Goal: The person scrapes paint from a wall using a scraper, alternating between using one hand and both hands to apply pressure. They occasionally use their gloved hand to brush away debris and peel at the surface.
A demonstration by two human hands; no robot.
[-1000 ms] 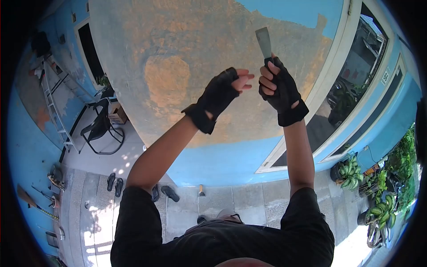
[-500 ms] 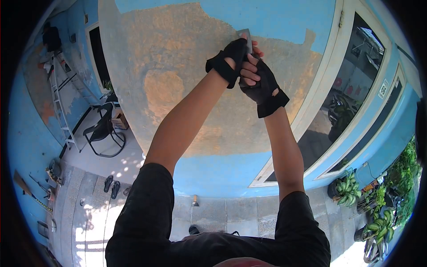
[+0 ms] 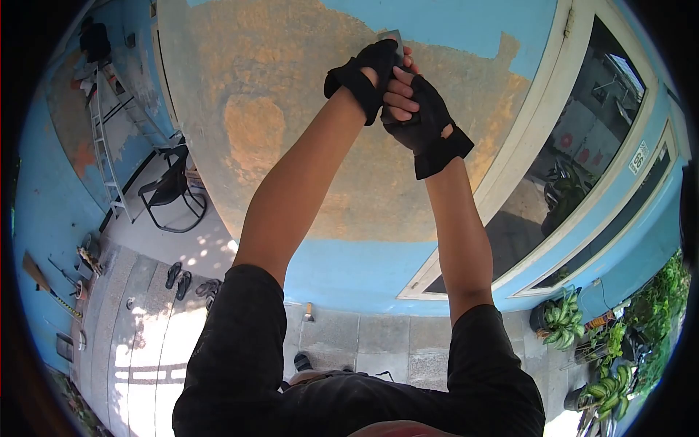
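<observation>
A scraper (image 3: 391, 35) with a flat metal blade is pressed up near the edge of the blue paint (image 3: 444, 25) on the wall. My left hand (image 3: 373, 64), in a black fingerless glove, is closed around it just below the blade. Lower and to the right, my right hand (image 3: 419, 109), gloved the same way, has its fingers wrapped round the handle end, which is mostly hidden. Beneath both hands spreads a bare, brownish-grey patch of wall (image 3: 320, 197) with the paint gone.
White-framed glass doors (image 3: 502, 197) stand to the right, above potted plants (image 3: 561, 320). At left, another person (image 3: 95, 40) is on a ladder (image 3: 102, 138), with a black chair (image 3: 171, 186) nearby. A brush (image 3: 309, 312) and sandals (image 3: 178, 280) lie on the floor.
The whole view has shifted, so wall and hands appear slightly higher and further left. Both hands keep their hold on the scraper, near the same paint edge.
</observation>
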